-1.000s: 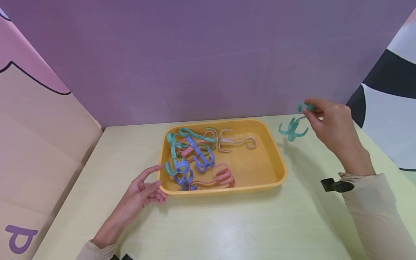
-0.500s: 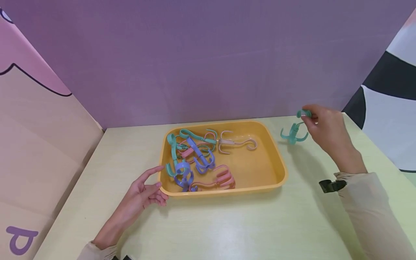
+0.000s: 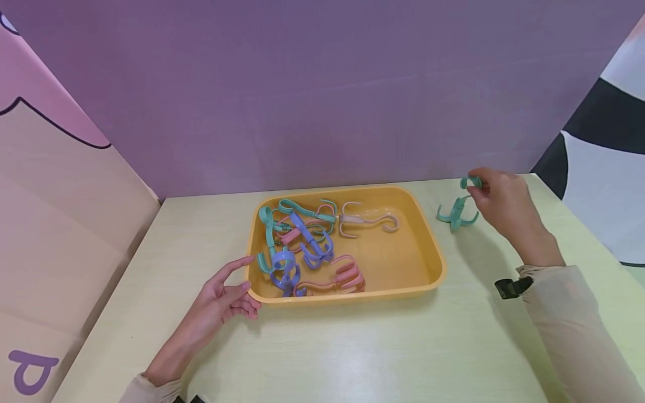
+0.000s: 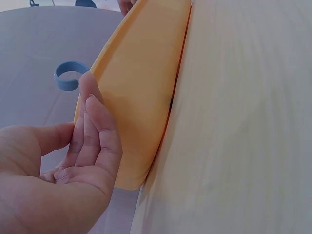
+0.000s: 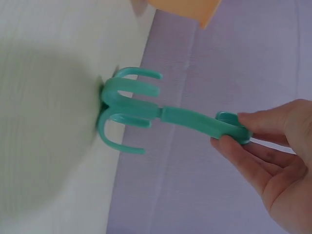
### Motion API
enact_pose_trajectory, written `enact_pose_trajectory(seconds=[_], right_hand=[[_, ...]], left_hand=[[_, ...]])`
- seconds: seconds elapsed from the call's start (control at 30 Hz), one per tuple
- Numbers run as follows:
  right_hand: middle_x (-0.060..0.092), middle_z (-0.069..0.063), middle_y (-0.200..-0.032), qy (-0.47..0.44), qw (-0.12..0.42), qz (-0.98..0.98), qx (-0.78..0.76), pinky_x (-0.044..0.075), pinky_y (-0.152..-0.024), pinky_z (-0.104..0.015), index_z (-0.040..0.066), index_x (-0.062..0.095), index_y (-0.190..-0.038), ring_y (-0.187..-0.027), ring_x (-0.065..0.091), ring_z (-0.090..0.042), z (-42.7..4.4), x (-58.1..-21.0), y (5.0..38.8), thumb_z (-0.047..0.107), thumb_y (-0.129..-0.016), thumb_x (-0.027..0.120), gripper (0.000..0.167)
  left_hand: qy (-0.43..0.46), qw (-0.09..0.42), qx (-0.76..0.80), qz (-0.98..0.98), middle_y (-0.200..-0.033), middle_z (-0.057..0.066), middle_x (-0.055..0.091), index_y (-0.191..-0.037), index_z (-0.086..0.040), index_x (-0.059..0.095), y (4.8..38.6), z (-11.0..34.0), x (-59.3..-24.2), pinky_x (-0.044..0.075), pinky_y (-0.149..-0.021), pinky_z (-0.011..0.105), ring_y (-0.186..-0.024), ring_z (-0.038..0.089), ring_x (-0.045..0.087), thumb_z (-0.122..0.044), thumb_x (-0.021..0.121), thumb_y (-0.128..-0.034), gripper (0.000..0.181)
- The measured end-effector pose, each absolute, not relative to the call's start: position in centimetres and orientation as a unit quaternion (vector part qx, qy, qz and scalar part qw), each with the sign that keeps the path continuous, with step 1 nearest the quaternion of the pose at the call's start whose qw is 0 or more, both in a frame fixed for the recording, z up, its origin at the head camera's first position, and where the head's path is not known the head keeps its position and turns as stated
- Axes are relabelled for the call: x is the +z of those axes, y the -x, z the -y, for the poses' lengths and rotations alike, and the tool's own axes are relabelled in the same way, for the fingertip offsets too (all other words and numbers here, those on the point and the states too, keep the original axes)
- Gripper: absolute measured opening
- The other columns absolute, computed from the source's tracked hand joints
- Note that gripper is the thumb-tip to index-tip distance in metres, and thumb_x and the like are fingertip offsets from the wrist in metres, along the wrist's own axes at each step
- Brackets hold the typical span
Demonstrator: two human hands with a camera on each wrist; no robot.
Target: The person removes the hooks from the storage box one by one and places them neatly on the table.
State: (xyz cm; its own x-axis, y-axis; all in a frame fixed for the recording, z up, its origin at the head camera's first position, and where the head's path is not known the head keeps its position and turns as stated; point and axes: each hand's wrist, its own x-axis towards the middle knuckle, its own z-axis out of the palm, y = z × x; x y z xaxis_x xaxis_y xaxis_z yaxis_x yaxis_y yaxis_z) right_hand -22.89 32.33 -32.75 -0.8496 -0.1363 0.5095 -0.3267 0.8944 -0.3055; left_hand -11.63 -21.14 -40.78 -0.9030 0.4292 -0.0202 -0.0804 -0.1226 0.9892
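Note:
A green multi-prong hook [image 3: 456, 215] stands upright right of the yellow tray [image 3: 437, 268]. My right hand [image 3: 514, 210] pinches its curled top between thumb and fingers; in the right wrist view the prongs of the green hook [image 5: 131, 105] touch or nearly touch the tabletop. At the tray's left front corner my left hand [image 3: 211, 308] holds the rim with thumb and fingers. Inside the tray lie several hooks: green [image 3: 269, 229], blue [image 3: 312, 246], pink [image 3: 347, 275] and a pale pink one [image 3: 353, 219]. Some overlap at the left.
The pale tabletop [image 3: 322, 358] extends around the tray. Behind it rises a purple panel [image 3: 302, 101], with a printed panel [image 3: 60, 224] at the left and a black-and-white patterned surface [image 3: 599, 168] at the right.
My right hand has lowered the green hook towards the tabletop, shifting slightly left at first. The left hand stays at the tray's corner.

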Motion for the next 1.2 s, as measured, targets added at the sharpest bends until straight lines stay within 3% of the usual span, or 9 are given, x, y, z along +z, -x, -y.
enact_pose_trajectory(seconds=[0.33, 0.47, 0.73, 1.07, 1.2], right_hand=[[0.069, -0.027, -0.101, -0.099, 0.244, 0.95, 0.165, 0.049, -0.067, -0.058, -0.003, 0.067, -0.114, -0.083, 0.064, -0.043, -31.8, -31.3, 21.9, 0.012, -0.096, 0.063, 0.023], [0.069, -0.026, -0.106, -0.101, 0.256, 0.949, 0.155, 0.048, -0.064, -0.057, -0.002, 0.068, -0.116, -0.079, 0.062, -0.042, -31.2, -30.8, 21.5, 0.011, -0.096, 0.061, 0.025], [0.071, -0.021, -0.104, -0.143, 0.285, 0.933, 0.166, 0.048, -0.067, -0.055, -0.001, 0.071, -0.112, -0.09, 0.061, -0.041, -28.6, -29.6, 20.2, 0.008, -0.093, 0.064, 0.022], [0.072, -0.017, -0.102, -0.168, 0.265, 0.935, 0.167, 0.051, -0.066, -0.053, 0.003, 0.073, -0.108, -0.091, 0.063, -0.037, -23.5, -29.4, 19.1, 0.008, -0.09, 0.069, 0.019], [0.072, -0.017, -0.107, -0.201, 0.228, 0.937, 0.17, 0.053, -0.073, -0.052, 0.002, 0.072, -0.11, -0.097, 0.065, -0.038, -21.7, -30.1, 19.8, 0.008, -0.09, 0.07, 0.021]], left_hand=[[-0.14, 0.171, 0.737, -0.639, -0.086, 0.014, 0.073, -0.154, -0.008, 0.027, 11.7, 21.1, -41.0, 0.06, -0.076, 0.041, -0.077, 0.024, 0.071, -0.011, 0.049, -0.1058, 0.053], [-0.138, 0.171, 0.738, -0.638, -0.086, 0.014, 0.074, -0.154, -0.008, 0.027, 11.7, 21.1, -41.1, 0.06, -0.076, 0.041, -0.076, 0.024, 0.071, -0.012, 0.049, -0.1058, 0.053], [-0.142, 0.168, 0.738, -0.638, -0.086, 0.013, 0.074, -0.154, -0.008, 0.027, 11.7, 21.1, -41.1, 0.06, -0.075, 0.039, -0.076, 0.023, 0.071, -0.011, 0.049, -0.106, 0.053], [-0.135, 0.146, 0.738, -0.645, -0.083, 0.012, 0.074, -0.153, -0.007, 0.031, 11.7, 20.8, -41.2, 0.06, -0.073, 0.039, -0.074, 0.024, 0.071, -0.012, 0.051, -0.105, 0.052], [-0.133, 0.141, 0.738, -0.646, -0.082, 0.012, 0.074, -0.152, -0.005, 0.031, 11.6, 20.8, -41.0, 0.06, -0.071, 0.038, -0.073, 0.023, 0.071, -0.012, 0.051, -0.1051, 0.051]])
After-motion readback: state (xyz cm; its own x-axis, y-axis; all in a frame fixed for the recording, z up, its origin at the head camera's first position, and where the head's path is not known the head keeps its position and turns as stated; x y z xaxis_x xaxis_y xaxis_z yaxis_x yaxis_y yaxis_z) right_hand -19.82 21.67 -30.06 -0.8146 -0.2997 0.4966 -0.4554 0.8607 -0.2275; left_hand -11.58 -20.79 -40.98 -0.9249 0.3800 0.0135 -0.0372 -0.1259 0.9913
